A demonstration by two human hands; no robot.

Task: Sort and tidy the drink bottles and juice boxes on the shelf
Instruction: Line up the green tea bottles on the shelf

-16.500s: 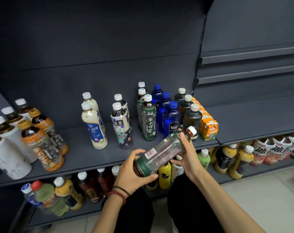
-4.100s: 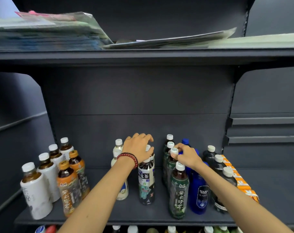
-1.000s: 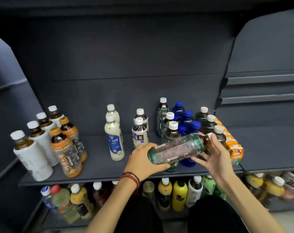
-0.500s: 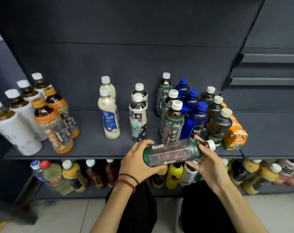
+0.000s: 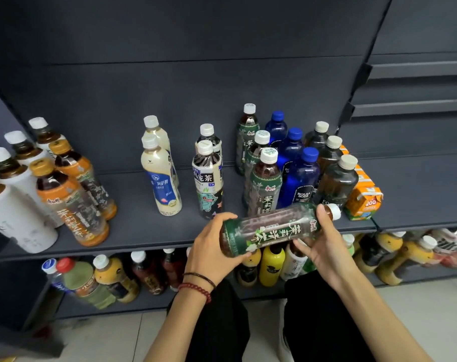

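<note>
I hold a green-labelled tea bottle (image 5: 271, 231) sideways in front of the dark shelf (image 5: 143, 231), cap pointing right. My left hand (image 5: 211, 249) grips its base. My right hand (image 5: 324, 244) cups the neck end from below. Behind it stand three matching green tea bottles (image 5: 265, 181) in a row, beside three blue soda bottles (image 5: 301, 176), three dark bottles (image 5: 335, 178) and a row of orange juice boxes (image 5: 364, 199).
Two milky bottles (image 5: 162, 176) and two oolong tea bottles (image 5: 207, 178) stand mid-shelf. Orange-labelled bottles (image 5: 70, 202) and white ones (image 5: 13, 210) crowd the left end. The lower shelf holds several mixed bottles (image 5: 271, 265). Bare shelf lies at the right (image 5: 418, 194).
The bottle has been rolled in both hands so its label faces up. The view has shifted slightly lower and closer; the bottle stays sideways in front of the shelf edge.
</note>
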